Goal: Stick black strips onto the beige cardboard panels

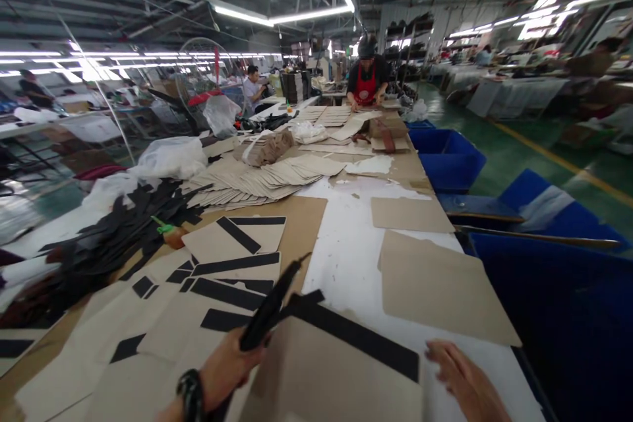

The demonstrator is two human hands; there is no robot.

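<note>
Strips [228,294] lie on the left boards [210,242] and near board [341,386], the right boards [440,283] are bare, the left hand [228,368] has its grip closed round a bundle [271,306], and the right hand [467,377], loosely spread, holds nothing.

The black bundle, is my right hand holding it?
No, the left hand holds the bundle, well apart from the right hand.

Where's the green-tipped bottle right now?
Left of centre in the head view, the bottle is between the black strip heap and the beige boards, beyond the left hand.
</note>
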